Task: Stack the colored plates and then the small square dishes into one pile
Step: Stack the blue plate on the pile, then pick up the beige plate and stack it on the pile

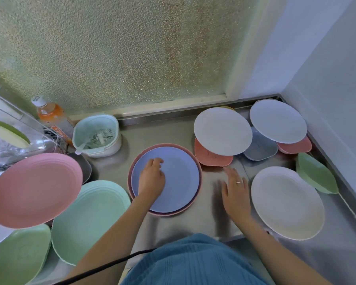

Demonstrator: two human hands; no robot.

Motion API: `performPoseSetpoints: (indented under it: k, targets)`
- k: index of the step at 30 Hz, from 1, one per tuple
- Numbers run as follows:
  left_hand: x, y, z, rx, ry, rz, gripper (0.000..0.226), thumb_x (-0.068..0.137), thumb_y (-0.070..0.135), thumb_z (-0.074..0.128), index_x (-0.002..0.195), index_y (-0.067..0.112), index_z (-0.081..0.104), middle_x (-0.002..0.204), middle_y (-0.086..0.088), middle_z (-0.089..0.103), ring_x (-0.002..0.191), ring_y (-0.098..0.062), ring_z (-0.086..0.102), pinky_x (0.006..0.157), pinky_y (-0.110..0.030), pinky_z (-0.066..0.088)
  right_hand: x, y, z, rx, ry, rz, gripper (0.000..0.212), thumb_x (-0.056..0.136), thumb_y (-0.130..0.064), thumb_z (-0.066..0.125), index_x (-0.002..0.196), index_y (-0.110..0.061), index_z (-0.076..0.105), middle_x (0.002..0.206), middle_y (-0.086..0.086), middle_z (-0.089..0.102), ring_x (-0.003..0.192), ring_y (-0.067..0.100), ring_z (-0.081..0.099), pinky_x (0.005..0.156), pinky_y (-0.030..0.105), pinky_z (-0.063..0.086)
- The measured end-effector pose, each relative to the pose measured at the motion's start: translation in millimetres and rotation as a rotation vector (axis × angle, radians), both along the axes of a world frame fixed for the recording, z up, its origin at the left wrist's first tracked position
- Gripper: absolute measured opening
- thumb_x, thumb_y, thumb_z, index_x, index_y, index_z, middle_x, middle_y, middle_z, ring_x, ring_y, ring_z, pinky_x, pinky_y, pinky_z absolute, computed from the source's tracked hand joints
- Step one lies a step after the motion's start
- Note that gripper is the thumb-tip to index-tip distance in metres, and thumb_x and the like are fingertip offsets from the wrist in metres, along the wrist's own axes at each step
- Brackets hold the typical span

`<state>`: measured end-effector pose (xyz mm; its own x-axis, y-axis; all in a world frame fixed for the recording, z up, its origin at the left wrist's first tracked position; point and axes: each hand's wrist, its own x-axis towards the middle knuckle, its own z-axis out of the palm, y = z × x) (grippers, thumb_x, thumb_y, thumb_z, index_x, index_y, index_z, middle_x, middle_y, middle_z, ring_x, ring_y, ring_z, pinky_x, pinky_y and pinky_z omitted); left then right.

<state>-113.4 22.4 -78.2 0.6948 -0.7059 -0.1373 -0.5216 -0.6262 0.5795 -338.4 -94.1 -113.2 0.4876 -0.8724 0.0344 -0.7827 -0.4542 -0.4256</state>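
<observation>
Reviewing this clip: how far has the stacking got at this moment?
Barely begun. Done: a blue plate lies on a pink plate at centre. In hand: the left hand rests on the blue plate; the right hand hovers open, holding nothing. Left: the big pink plate, mint plate, three white plates and the small square dishes remain scattered.

A brushed stainless steel counter carries round plastic plates: a blue plate atop a pink plate, a cream plate, a mint plate. Coral and grey-blue square dishes lie farther back, seemingly propping white plates. A mint strainer basket stands at the rear.
</observation>
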Motion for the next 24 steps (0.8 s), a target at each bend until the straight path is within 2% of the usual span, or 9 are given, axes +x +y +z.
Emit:
performPoseSetpoints:
  k: [2,4,7,10,14,17,20,22,24]
  targets:
    - [-22.3,-24.6,-0.8,0.028,-0.003,-0.183,0.032,0.09,0.005,0.041,0.118,0.013,0.054,0.122,-0.008,0.054,0.103,-0.029,0.056,0.089,-0.041,0.046,-39.3,-3.6,-5.1,-0.046,0.131,-0.117,0.043,0.098,-0.023,0.04,0.139,-0.013,0.038,0.147,0.007,0.041,0.139,0.024,0.033,0.117,0.047,0.016]
    - [-50.2,-49.7,-4.6,0.073,0.051,-0.351,0.032,0.088,0.004,0.043,0.116,0.013,0.055,0.12,-0.007,0.054,0.106,-0.029,0.055,0.093,-0.039,0.043,-73.1,-5.0,-7.5,0.035,0.281,-0.194,0.051,0.098,-0.03,0.038,0.145,-0.013,0.028,0.152,0.006,0.032,0.142,0.021,0.025,0.116,0.047,0.009]
    - [-93.7,-80.1,-14.2,0.142,0.2,-0.507,0.027,0.086,0.008,0.047,0.109,0.016,0.058,0.116,-0.003,0.056,0.106,-0.024,0.056,0.091,-0.033,0.043,-108.0,-2.0,-12.8,0.197,0.412,-0.142,0.061,0.097,-0.041,0.035,0.149,-0.017,0.013,0.158,0.001,0.017,0.145,0.018,0.014,0.117,0.042,0.007]
    - [-129.3,-98.1,-24.3,0.182,0.292,-0.607,0.027,0.084,0.005,0.047,0.105,0.013,0.061,0.112,-0.01,0.059,0.103,-0.027,0.056,0.091,-0.032,0.042,-120.2,-1.8,-15.4,0.246,0.436,-0.043,0.058,0.099,-0.024,0.034,0.15,-0.02,0.008,0.159,0.001,0.006,0.146,0.019,0.007,0.117,0.037,0.009]
    - [-155.2,-107.2,-31.9,0.203,0.328,-0.625,0.022,0.087,0.011,0.051,0.105,0.011,0.062,0.108,-0.014,0.062,0.102,-0.028,0.056,0.088,-0.031,0.041,-118.7,0.1,-16.4,0.206,0.38,-0.014,0.06,0.096,-0.003,0.029,0.15,-0.02,0.011,0.159,0.0,0.009,0.146,0.017,0.006,0.117,0.036,0.005]
    - [-163.0,-111.7,-28.8,0.18,0.433,-0.485,0.025,0.09,0.028,0.054,0.105,0.01,0.061,0.104,-0.012,0.067,0.098,-0.028,0.061,0.087,-0.032,0.045,-112.9,5.7,-15.5,0.135,0.314,-0.005,0.059,0.091,0.002,0.03,0.147,-0.014,0.022,0.154,0.004,0.027,0.144,0.017,0.021,0.116,0.041,0.013]
    - [-163.6,-120.0,-19.2,0.145,0.623,-0.288,0.037,0.09,0.042,0.051,0.105,0.009,0.059,0.096,-0.015,0.071,0.089,-0.031,0.067,0.086,-0.039,0.053,-105.3,5.5,-7.8,-0.016,0.202,0.06,0.055,0.076,-0.005,0.033,0.126,-0.008,0.055,0.12,0.01,0.066,0.114,0.021,0.061,0.095,0.046,0.047]
    - [-162.2,-126.1,-10.8,0.128,0.668,-0.233,0.037,0.09,0.039,0.051,0.107,0.007,0.057,0.098,-0.014,0.069,0.089,-0.031,0.066,0.083,-0.038,0.054,-99.0,6.9,-1.0,-0.1,0.09,0.156,0.048,0.074,-0.01,0.039,0.115,-0.007,0.065,0.109,0.006,0.072,0.101,0.018,0.068,0.085,0.038,0.054]
    - [-158.6,-130.4,-3.5,0.102,0.617,-0.227,0.031,0.091,0.024,0.048,0.114,0.004,0.055,0.105,-0.011,0.062,0.095,-0.03,0.059,0.082,-0.033,0.046,-90.9,7.9,5.1,-0.182,-0.017,0.249,0.041,0.08,-0.016,0.044,0.113,-0.007,0.067,0.109,0.005,0.071,0.099,0.015,0.068,0.088,0.032,0.052]
